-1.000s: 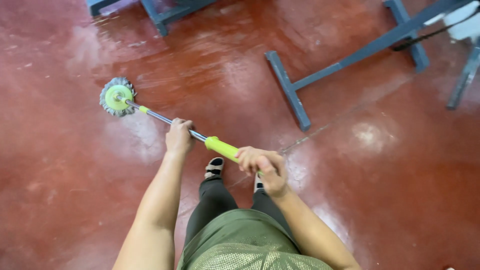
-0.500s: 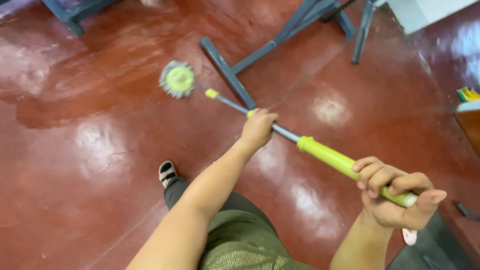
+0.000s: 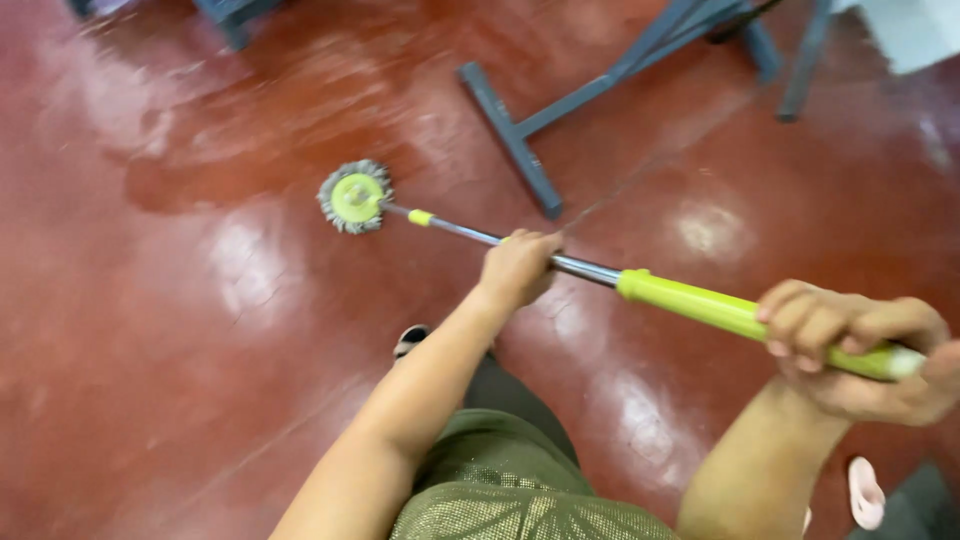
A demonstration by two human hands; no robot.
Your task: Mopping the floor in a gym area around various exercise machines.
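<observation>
My left hand point(image 3: 517, 266) reaches forward with the arm outstretched, fingers wrapped around the mop's metal pole point(image 3: 520, 248). My right hand point(image 3: 855, 350) is drawn back, its fingers clamped on the green grip point(image 3: 700, 305) near its end. Beyond my left fingers the round mop head point(image 3: 354, 197) rests on the red floor point(image 3: 150, 330). The picture is blurred, and my right thumb is cut off at the edge.

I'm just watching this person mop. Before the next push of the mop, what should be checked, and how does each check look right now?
1. Left hand closed on the metal pole: ok.
2. Right hand closed on the green grip: ok.
3. Mop head down on the red floor: ok.
4. Blue metal frame foot apart from the mop head: ok.
5. Floor glossy in patches; slippery or not: cannot tell.
</observation>
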